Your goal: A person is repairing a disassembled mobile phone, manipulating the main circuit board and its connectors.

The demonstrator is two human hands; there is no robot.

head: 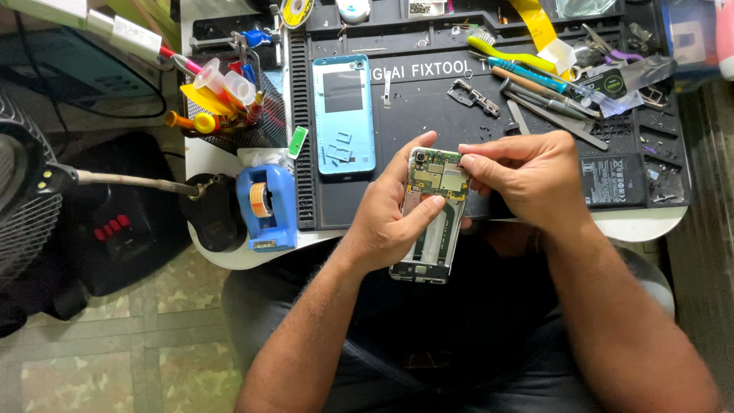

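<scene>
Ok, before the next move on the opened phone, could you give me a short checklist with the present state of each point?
1. Left hand grips the opened phone with bare circuit board firmly: ok, thumb and fingers wrap around it.
2. Right hand fingertips sit at the top edge of the board: ok.
3. Phone supported by the black rubber work mat: not ok, it is held above the table edge, over the lap.
4. Light blue back cover set aside flat on the mat: ok.
5. Black flat battery apart from the phone: ok, it lies on the mat at the right.
6. Any screw or connector loosened: cannot tell.
</scene>
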